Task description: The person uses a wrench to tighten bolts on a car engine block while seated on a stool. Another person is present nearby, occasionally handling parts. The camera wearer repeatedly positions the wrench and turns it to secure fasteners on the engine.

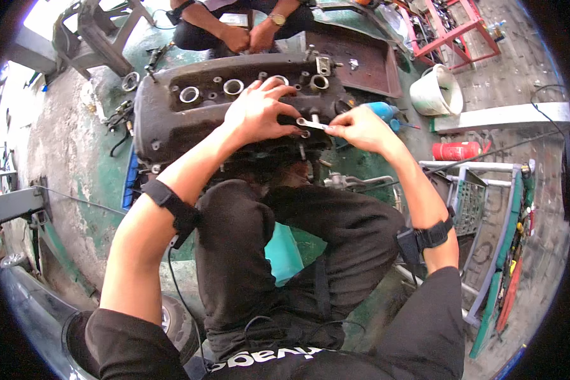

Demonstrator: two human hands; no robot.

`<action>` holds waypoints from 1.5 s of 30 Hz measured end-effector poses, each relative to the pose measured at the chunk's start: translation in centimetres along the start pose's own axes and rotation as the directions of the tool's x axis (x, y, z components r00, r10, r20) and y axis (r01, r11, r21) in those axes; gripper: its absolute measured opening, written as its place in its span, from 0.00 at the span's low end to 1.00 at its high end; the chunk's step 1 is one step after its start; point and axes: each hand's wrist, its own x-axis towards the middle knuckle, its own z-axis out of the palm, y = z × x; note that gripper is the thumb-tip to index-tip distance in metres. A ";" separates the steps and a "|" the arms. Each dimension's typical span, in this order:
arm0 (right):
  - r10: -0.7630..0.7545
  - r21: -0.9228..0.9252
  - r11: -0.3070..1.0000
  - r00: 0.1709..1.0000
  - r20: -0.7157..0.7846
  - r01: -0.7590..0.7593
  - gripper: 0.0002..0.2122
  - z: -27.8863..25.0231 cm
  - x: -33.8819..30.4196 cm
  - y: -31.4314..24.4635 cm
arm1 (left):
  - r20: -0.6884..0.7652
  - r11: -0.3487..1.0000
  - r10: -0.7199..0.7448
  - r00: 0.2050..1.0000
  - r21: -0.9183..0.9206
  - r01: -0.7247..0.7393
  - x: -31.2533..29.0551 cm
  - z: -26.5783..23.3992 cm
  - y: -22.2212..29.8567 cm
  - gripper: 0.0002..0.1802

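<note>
A dark, grimy engine valve cover [199, 124] with several round holes lies in front of my knees. My left hand [257, 114] rests on top of it, fingers spread, thumb and index finger around the near right corner. My right hand [363, 130] pinches a small silver wrench [313, 125] between thumb and fingers. The wrench's ring end reaches left to the cover's edge, close to my left thumb. Whether the ring sits on a bolt I cannot tell. Just beyond my right hand lies a blue power tool [381, 111].
Opposite me crouches a person with hands [250, 39] together behind the engine. A brown metal tray [377, 63] stands at the far right, beside a white bucket [436, 90]. Further right are a red fire extinguisher [456, 151] and a metal frame [497, 166]. A car tyre [182, 326] is near my left elbow.
</note>
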 end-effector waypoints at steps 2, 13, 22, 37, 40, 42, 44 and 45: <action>-0.110 0.044 0.993 0.993 -0.050 0.112 0.19 1.5 -1.3 1.3 | -0.090 1.000 0.021 0.996 0.007 -0.020 -0.5 0.7 0.1 0.17; 0.324 0.958 -0.264 0.946 -0.018 0.109 0.11 16.1 1.4 -7.0 | -0.127 0.999 0.041 0.991 0.029 -0.038 -0.6 5.3 -3.7 0.18; 0.287 0.984 -0.157 0.950 0.123 -0.080 0.16 14.4 0.7 -5.9 | -0.225 0.978 0.197 0.954 0.106 -0.177 -0.8 4.3 -2.7 0.17; 0.221 0.994 -0.104 0.973 0.066 -0.043 0.10 12.6 -1.5 -7.0 | 0.127 0.846 0.220 0.967 0.469 -0.254 0.4 3.3 -0.1 0.18; 0.089 0.989 0.132 0.995 0.052 -0.063 0.13 10.5 -4.7 -5.3 | 0.084 0.798 0.339 0.937 0.501 -0.334 1.1 4.7 -0.8 0.16; 0.102 0.788 0.611 0.979 -0.177 0.079 0.17 8.8 -7.7 -2.1 | 0.043 0.850 0.365 0.930 0.392 -0.352 1.1 5.1 -1.4 0.12; 0.262 0.422 0.904 0.690 -0.674 0.069 0.18 6.5 -10.9 3.8 | 0.090 0.909 0.299 0.950 0.275 -0.313 1.2 5.0 -1.8 0.11; 0.274 0.282 0.957 0.520 -0.809 -0.067 0.16 5.4 -12.4 7.4 | 0.080 0.914 0.303 0.950 0.259 -0.314 1.3 4.9 -1.9 0.11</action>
